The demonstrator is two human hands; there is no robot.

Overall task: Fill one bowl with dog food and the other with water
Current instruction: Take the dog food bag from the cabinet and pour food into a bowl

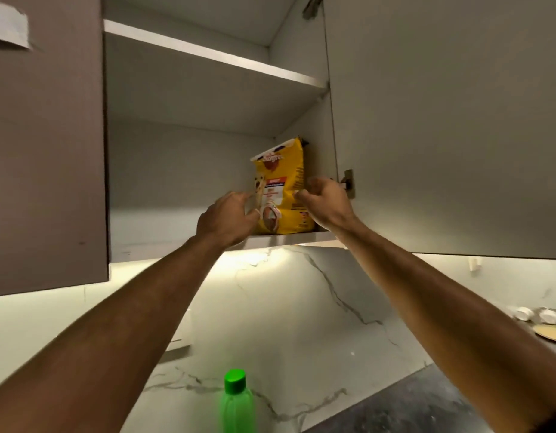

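Observation:
A yellow dog food bag stands upright at the right end of the lower shelf in an open wall cabinet. Both my arms reach up to it. My left hand is at the bag's left front edge, fingers spread and touching it. My right hand is at the bag's right side with fingers curled against it. The bag still rests on the shelf. A green water bottle with a green cap stands on the counter below. No bowls are in view.
The cabinet door hangs open on the right, its hinge just behind my right hand. A closed brown door is on the left. An upper shelf is above. White cups and a plate sit at far right on the dark counter.

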